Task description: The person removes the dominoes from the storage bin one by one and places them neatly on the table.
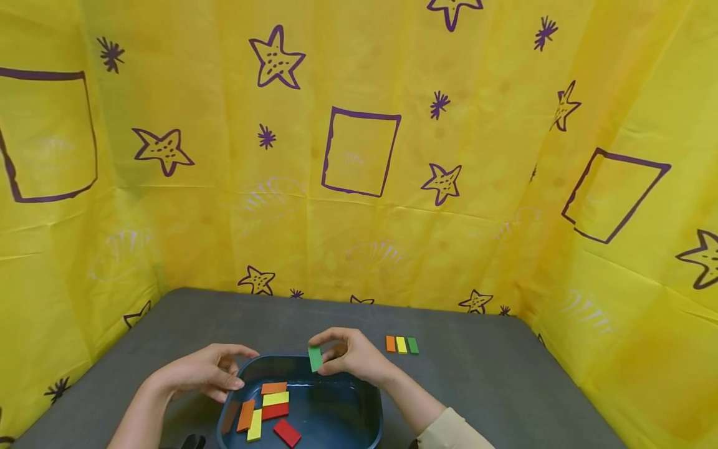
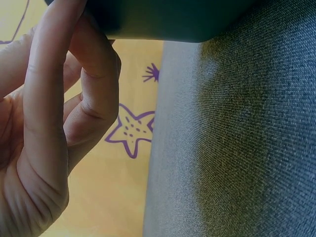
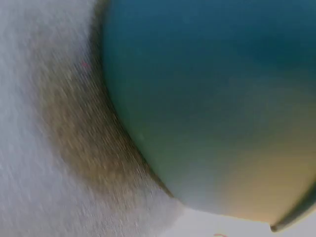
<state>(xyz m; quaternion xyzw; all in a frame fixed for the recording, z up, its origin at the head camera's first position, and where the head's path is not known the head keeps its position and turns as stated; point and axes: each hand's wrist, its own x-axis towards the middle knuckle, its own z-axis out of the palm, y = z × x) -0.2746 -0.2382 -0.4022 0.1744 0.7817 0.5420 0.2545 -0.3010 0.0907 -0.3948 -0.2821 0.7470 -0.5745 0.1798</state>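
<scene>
A dark blue plastic bin (image 1: pixel 336 415) stands at the table's near side. My left hand (image 1: pixel 209 373) holds its left rim, thumb at the edge; in the left wrist view the fingers (image 2: pixel 47 98) reach up to the bin's wall (image 2: pixel 168 22). Over the far rim, my right hand (image 1: pixel 358 357) pinches a green block (image 1: pixel 315 358) between thumb and fingers. Inside the bin, toward the left, lie flat orange (image 1: pixel 274 388), yellow (image 1: pixel 275 398) and red blocks (image 1: pixel 288 433). The right wrist view is filled by the bin's outer wall (image 3: pixel 207 98); the right hand does not show there.
On the grey table (image 1: pixel 477 386), right of the bin, an orange block (image 1: pixel 390 343), a yellow block (image 1: pixel 401 345) and a green block (image 1: pixel 412 346) lie side by side. A yellow curtain (image 1: pixel 359 249) with purple drawings encloses the table. A small black object (image 1: pixel 193 441) shows at the bottom edge.
</scene>
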